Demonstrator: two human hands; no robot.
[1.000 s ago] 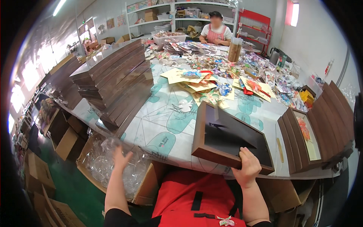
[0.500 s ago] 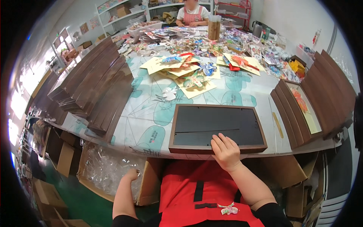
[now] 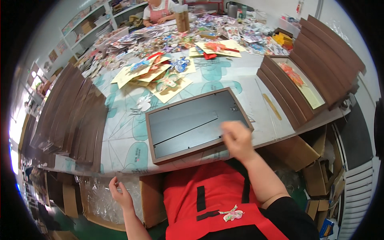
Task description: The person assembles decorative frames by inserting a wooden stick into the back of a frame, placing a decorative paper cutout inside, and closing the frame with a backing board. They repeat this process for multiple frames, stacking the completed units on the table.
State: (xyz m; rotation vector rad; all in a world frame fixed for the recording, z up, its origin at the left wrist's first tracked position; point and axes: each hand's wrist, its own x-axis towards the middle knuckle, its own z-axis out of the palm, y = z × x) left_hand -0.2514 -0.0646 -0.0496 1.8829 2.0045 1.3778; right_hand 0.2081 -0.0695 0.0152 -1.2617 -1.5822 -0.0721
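A brown picture frame (image 3: 188,154) lies at a slant near the table's front edge, its dark backing board (image 3: 182,124) facing up. A thin slot runs along the board, and small dark tabs show at the rim. My right hand (image 3: 237,141) is over the frame's lower right part, fingers curled in and slightly blurred; whatever is in them is hidden. Below the table edge my left hand (image 3: 121,195) has its fingers apart, with nothing visible in them. It hovers over a cardboard box (image 3: 152,200) holding clear plastic wrappings (image 3: 108,198).
Brown frames stand stacked at left (image 3: 66,120) and right (image 3: 324,64); a framed red piece (image 3: 294,74) leans among the right ones. Yellow cards (image 3: 176,90) with colourful cutouts lie beyond, beside a white cutout (image 3: 144,103). A wooden strip (image 3: 272,106) lies right. A person (image 3: 160,14) sits across the table.
My right hand has lifted off the frame's front rim, its fingers now curled. The left hand has come up from the box and spread its fingers. The view has turned and the frame now slants.
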